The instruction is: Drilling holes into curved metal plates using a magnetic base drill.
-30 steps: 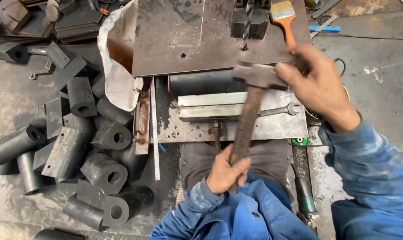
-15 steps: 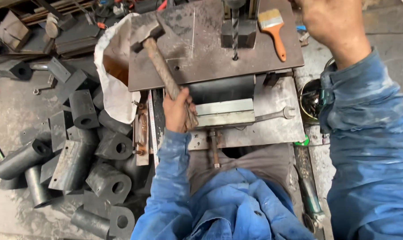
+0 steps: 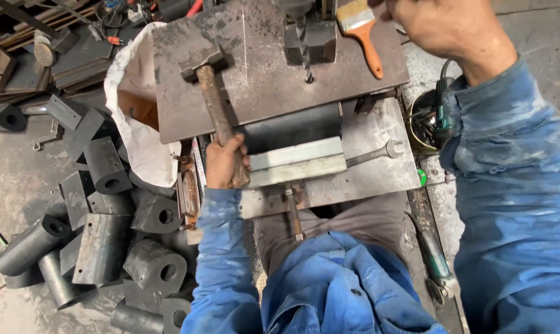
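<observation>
Left hand (image 3: 225, 162): closed round the wooden handle of a hammer (image 3: 211, 86), whose head lies on the steel plate (image 3: 261, 93) near its left edge. Right hand (image 3: 444, 28): raised past the plate's far right corner, just beside a paintbrush (image 3: 361, 31). Drill bit (image 3: 306, 60): upright, mid-plate. Spanner (image 3: 376, 153): on the lower plate, right side

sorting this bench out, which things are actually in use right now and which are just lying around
In use:
- hammer, handle gripped by the left hand, head resting on the steel plate
- drill bit standing over the plate
- right hand, raised near the drill

Lying about:
- paintbrush
- spanner
- pile of bored metal blocks
- white sack
</observation>
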